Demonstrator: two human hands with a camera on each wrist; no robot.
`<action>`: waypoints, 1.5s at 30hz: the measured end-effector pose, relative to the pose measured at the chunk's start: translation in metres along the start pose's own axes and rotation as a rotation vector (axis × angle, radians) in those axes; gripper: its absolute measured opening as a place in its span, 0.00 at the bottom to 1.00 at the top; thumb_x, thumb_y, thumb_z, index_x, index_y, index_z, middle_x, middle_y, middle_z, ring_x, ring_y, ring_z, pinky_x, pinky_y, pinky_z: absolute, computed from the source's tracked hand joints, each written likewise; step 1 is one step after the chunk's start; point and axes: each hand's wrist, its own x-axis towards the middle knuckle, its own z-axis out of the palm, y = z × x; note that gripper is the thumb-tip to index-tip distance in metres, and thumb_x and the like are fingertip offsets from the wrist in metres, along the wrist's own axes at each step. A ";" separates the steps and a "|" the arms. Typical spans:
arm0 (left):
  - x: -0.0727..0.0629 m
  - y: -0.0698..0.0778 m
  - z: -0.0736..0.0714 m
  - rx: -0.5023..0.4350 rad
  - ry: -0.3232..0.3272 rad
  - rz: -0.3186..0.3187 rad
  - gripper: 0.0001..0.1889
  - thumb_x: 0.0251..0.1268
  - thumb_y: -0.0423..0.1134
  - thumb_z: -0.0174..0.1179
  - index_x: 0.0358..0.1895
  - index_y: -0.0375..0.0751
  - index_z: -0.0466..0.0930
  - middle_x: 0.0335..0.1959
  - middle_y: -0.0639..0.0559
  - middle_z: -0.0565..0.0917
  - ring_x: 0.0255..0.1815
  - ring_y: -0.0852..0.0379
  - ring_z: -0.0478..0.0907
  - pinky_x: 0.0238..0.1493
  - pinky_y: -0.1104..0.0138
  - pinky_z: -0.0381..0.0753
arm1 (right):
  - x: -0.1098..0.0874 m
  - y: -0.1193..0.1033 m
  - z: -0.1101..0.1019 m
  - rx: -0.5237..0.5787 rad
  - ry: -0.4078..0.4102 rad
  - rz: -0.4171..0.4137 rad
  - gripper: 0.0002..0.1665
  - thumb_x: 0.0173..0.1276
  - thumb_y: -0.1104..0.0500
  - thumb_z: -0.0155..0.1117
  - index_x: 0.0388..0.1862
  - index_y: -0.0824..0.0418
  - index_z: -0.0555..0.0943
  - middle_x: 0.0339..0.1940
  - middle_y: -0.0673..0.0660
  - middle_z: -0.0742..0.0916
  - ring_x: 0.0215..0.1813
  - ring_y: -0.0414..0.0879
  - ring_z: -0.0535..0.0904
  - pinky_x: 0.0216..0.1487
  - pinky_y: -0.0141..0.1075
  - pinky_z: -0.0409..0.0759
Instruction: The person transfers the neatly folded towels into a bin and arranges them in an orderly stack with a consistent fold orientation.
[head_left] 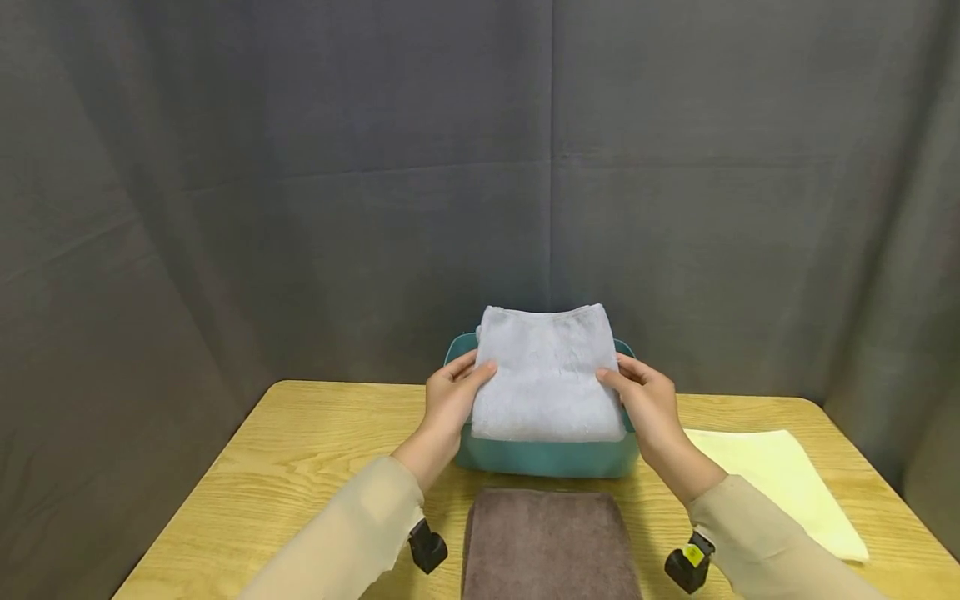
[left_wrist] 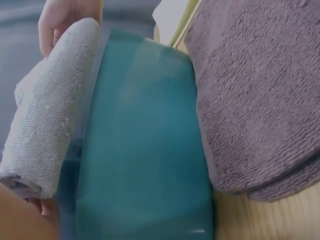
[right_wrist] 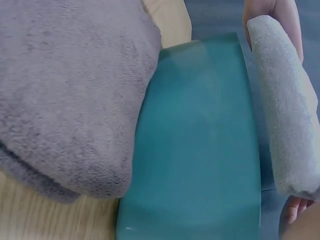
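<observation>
Between my two hands is a folded light grey towel (head_left: 547, 379), raised over the teal bin (head_left: 543, 460). My left hand (head_left: 453, 396) pinches its left edge, thumb on top and fingers beneath. At the opposite edge my right hand (head_left: 645, 400) grips it the same way. Seen from the left wrist, the towel (left_wrist: 52, 112) shows a rounded fold above the rim of the bin (left_wrist: 145, 135). The right wrist view has the same towel (right_wrist: 287, 105) beside the bin's outer wall (right_wrist: 195, 140). The bin's inside is mostly hidden by the towel.
A folded brown towel (head_left: 551, 546) lies on the wooden table (head_left: 330, 467) in front of the bin. To the right a pale yellow cloth (head_left: 780, 483) lies flat, partly behind my right forearm. Dark grey curtain (head_left: 405, 183) hangs behind and around the table.
</observation>
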 end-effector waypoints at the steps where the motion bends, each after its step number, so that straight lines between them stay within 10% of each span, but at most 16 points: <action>1: 0.002 0.000 0.001 0.001 0.005 0.003 0.24 0.65 0.38 0.67 0.62 0.36 0.79 0.55 0.42 0.81 0.54 0.49 0.79 0.56 0.60 0.78 | 0.002 0.000 0.001 0.006 0.003 0.007 0.33 0.72 0.54 0.62 0.73 0.62 0.69 0.67 0.61 0.75 0.62 0.51 0.71 0.61 0.41 0.70; 27: 0.030 0.008 0.002 -0.006 0.047 0.017 0.21 0.65 0.33 0.67 0.60 0.35 0.80 0.53 0.41 0.83 0.48 0.51 0.80 0.53 0.60 0.80 | 0.028 -0.018 0.023 0.071 0.050 0.051 0.30 0.71 0.63 0.60 0.71 0.66 0.71 0.68 0.63 0.75 0.64 0.53 0.70 0.63 0.44 0.69; 45: 0.034 0.008 0.003 0.067 -0.076 -0.011 0.23 0.67 0.33 0.65 0.64 0.38 0.77 0.57 0.42 0.81 0.56 0.48 0.79 0.51 0.61 0.80 | 0.034 -0.017 0.014 0.009 0.004 0.104 0.32 0.73 0.66 0.55 0.75 0.66 0.64 0.74 0.64 0.69 0.74 0.57 0.61 0.73 0.49 0.60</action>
